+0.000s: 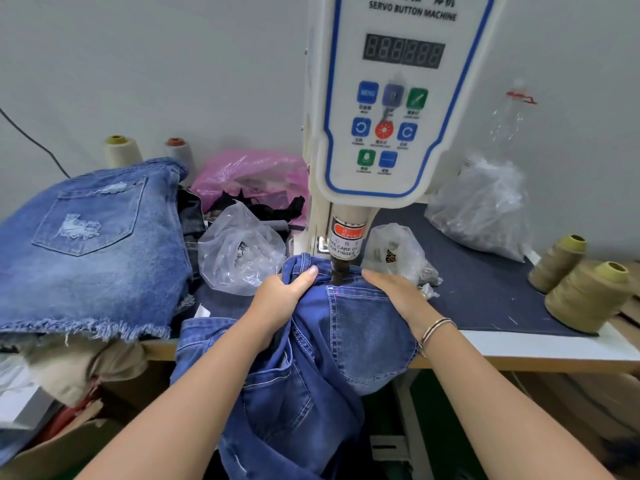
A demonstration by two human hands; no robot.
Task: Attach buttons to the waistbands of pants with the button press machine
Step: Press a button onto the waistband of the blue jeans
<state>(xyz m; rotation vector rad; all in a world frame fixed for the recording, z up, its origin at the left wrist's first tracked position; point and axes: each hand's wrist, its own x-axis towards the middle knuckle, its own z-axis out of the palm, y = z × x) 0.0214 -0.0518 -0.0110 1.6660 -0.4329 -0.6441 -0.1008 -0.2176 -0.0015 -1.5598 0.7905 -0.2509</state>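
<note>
Stage: pressing | blue denim pants (346, 327) at frame centre, waistband under white button press machine (394, 98) ram | left hand (282, 294) grip clamped on waistband; right hand (398, 292) flat, fingers apart | button unseen; stacked denim shorts (90, 237) left, status unknown.

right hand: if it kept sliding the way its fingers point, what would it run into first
Probably the dark press plunger of the button machine. The right hand lies flat on the jeans waistband, fingertips aimed left and slightly away, just short of the plunger. Depth is hard to judge.
</note>
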